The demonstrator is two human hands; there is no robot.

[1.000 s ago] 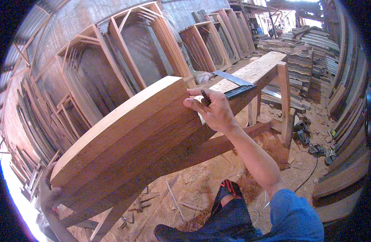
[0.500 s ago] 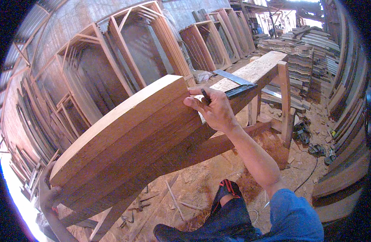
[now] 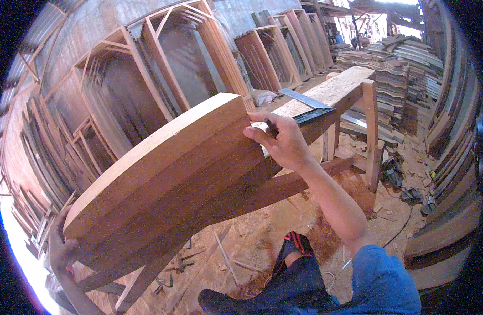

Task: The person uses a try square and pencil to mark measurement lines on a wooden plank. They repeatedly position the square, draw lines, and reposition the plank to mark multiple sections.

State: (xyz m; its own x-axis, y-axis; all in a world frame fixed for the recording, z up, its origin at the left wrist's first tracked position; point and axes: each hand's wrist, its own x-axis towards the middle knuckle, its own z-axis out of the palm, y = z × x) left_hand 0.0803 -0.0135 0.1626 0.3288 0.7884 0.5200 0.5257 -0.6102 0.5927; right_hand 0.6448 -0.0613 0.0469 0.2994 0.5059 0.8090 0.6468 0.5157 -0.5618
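Shifted slightly upward since before, the boards (image 3: pixel 162 163) slant over the bench (image 3: pixel 350 80), left hand (image 3: pixel 61 248) gripping their left end, right hand (image 3: pixel 288 140) clasping a dark stick (image 3: pixel 271 126) and touching their right end

Woodworking shop; wooden frames (image 3: pixel 218 52) against a wall (image 3: pixel 106 21); piles of boards (image 3: pixel 377 74); sawdust (image 3: pixel 352 185) on the floor (image 3: pixel 267 223)

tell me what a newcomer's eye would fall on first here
Probably the big layered piece of curved wood at centre-left, with the left hand at its near end and the right hand, which also holds a dark stick, at its other end. Next might come the metal square lying across the beam beyond, then the tall wooden frames along the wall.
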